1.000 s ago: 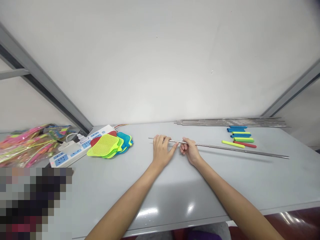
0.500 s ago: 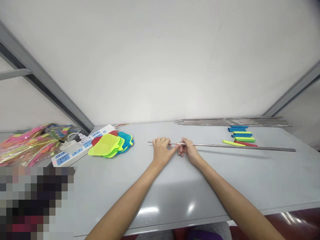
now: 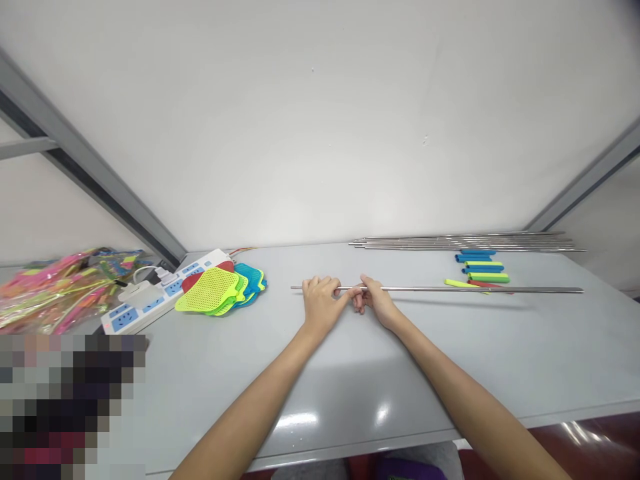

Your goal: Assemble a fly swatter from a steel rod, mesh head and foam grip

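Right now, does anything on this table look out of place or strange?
Nothing looks spilled or damaged. The one odd spot is at the right: the steel rod, held by the left hand and right hand, crosses over the yellow-green foam tube and red foam tube, hiding parts of them. I cannot tell if it touches them.

The left hand (image 3: pixel 320 307) and right hand (image 3: pixel 376 300) grip a steel rod (image 3: pixel 450 289) near its left end, held level, the hands almost touching, above the grey surface (image 3: pixel 450 350). Further steel rods (image 3: pixel 465 245) and coloured foam tubes (image 3: pixel 483 269) lie behind the rod. Stacked plastic fly swatters (image 3: pixel 210 291) lie left of the hands, beside a white power strip (image 3: pixel 150 299).
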`<state>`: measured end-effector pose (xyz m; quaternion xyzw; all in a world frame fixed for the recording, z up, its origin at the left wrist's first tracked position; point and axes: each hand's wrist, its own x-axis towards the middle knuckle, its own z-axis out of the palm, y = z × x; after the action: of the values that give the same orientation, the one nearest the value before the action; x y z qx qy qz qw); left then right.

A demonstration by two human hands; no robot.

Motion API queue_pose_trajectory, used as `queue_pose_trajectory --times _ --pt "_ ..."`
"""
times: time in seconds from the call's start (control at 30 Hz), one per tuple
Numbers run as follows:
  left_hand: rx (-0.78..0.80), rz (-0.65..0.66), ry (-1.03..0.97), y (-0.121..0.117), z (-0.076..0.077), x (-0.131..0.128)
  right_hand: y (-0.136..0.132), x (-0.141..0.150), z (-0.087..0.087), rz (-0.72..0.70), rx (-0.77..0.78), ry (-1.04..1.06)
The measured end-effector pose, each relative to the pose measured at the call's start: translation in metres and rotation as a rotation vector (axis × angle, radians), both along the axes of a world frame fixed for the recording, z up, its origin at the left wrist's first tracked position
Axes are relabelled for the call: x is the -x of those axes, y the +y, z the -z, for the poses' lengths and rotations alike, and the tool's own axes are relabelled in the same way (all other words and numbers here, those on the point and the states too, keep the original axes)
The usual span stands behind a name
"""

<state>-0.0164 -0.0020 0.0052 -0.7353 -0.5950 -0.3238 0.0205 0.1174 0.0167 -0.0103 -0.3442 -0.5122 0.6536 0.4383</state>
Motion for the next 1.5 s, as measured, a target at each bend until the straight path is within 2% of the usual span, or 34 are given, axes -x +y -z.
queue_pose_trajectory --times 0.37,0.87,1.5 --pt "-0.050 -0.012 0.089 -0.006 -0.003 -0.001 -0.004 -0.002 -0.005 -0.058 -0.014 0.014" --pt "-0.033 -0.013 0.077 -0.016 -0.006 -0.006 -0.005 -0.001 -0.002 -0.083 -0.023 0.019" --pt "-0.002 0.031 0.073 -0.015 -0.007 -0.006 -0.003 -0.002 -0.002 -0.116 -0.039 0.012"
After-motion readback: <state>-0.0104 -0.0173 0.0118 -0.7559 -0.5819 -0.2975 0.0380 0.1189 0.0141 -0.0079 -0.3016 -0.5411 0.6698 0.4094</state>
